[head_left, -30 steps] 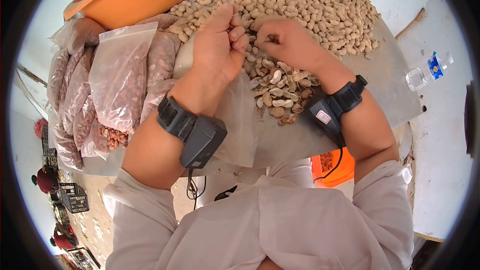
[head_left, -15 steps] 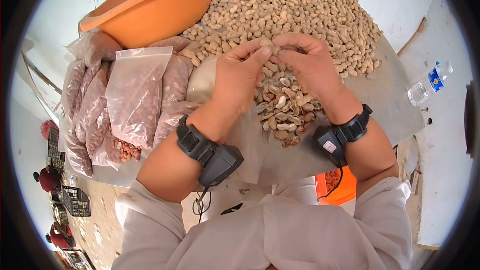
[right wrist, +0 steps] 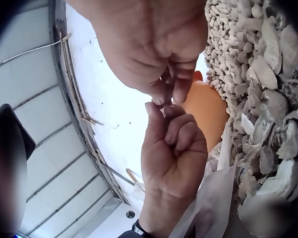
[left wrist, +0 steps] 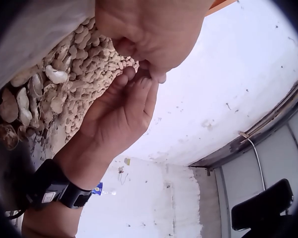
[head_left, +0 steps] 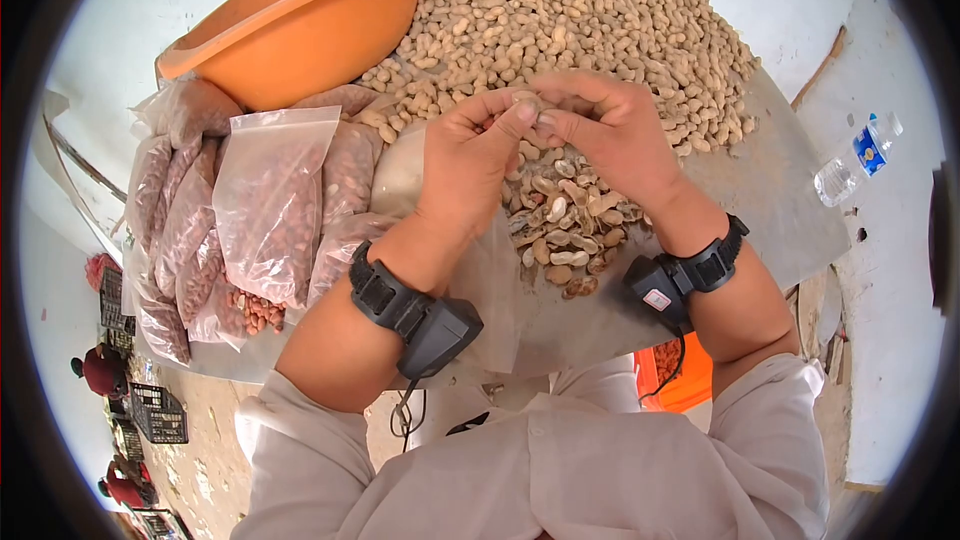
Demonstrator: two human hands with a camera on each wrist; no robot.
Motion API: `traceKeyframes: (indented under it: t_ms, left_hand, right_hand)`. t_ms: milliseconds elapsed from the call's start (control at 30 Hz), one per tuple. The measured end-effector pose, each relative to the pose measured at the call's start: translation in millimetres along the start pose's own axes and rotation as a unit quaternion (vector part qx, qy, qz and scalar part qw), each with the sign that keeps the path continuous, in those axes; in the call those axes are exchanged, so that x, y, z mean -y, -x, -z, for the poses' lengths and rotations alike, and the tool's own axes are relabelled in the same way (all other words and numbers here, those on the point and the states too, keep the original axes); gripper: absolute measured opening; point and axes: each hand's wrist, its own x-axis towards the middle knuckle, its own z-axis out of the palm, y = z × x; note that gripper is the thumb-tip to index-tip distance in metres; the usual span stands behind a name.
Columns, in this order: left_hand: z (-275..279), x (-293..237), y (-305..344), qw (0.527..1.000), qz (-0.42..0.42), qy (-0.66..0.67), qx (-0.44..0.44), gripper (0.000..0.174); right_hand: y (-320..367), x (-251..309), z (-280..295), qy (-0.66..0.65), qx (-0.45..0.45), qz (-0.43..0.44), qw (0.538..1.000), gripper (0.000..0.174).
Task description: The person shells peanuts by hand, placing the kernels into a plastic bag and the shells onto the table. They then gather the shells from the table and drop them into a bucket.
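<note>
In the head view my left hand [head_left: 460,165] and right hand [head_left: 625,140] meet fingertip to fingertip over the near edge of a large peanut heap [head_left: 570,25]. Thumbs and forefingers of both pinch a peanut [head_left: 525,97], mostly covered by the fingers. A bit of red shows inside the left hand's curled fingers. Both wrist views show the fingertips pressed together, the peanut itself largely hidden. Just below the hands lies a small pile of split peanut shells [head_left: 565,215] on the grey tabletop [head_left: 740,210].
Clear bags of red kernels [head_left: 270,205] are stacked at the left, some loose kernels [head_left: 258,312] beside them. An orange basin [head_left: 310,30] leans behind. A water bottle [head_left: 858,158] is at the right, and an orange container [head_left: 690,380] sits below the table edge.
One second ago the hands were apart, the right one at the heap's near edge. By half a second ago they had met on a peanut; they stay together with slight finger movement.
</note>
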Motion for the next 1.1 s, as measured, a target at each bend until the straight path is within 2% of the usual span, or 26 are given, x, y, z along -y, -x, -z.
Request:
traceKeyframes:
  t_ms: [67, 167, 467, 667, 767, 867, 967, 1100]
  left_hand:
    - [1.1, 0.5, -0.5, 1.0, 0.004, -0.015, 0.026, 0.019]
    - [2.3, 3.2, 0.7, 0.999, 0.001, -0.02, 0.033, 0.017]
    - [1.9, 3.1, 2.4, 0.997, 0.053, 0.045, 0.016, 0.016]
    - [5.7, 5.1, -0.8, 0.994, 0.067, 0.08, 0.035, 0.017]
    - [6.2, 5.6, -1.3, 0.99, 0.073, 0.116, 0.039, 0.019]
    - [3.2, 4.1, -1.5, 0.987, 0.083, 0.137, 0.017, 0.02]
    - [6.3, 8.1, -3.2, 0.979, 0.085, 0.181, 0.03, 0.021]
    - [4.5, 7.3, -3.6, 0.971, 0.095, 0.216, 0.024, 0.022]
  right_hand:
    - [0.8, 6.2, -3.9, -0.023, 0.005, -0.012, 1.0, 0.024]
    - [2.8, 9.4, -4.1, 0.016, 0.028, -0.017, 0.999, 0.025]
    - [3.2, 2.1, -8.0, -0.036, 0.029, -0.083, 0.995, 0.024]
    - [3.2, -6.2, -8.2, -0.219, -0.007, -0.16, 0.962, 0.025]
    - [3.5, -12.2, -8.3, -0.349, -0.061, -0.195, 0.915, 0.025]
    - [2.5, -6.6, -8.8, -0.376, -0.063, -0.187, 0.905, 0.021]
    - [-0.9, -5.8, -6.2, -0.4, -0.025, -0.184, 0.897, 0.015]
    - [1.6, -6.9, -5.9, -0.458, -0.029, -0.202, 0.866, 0.015]
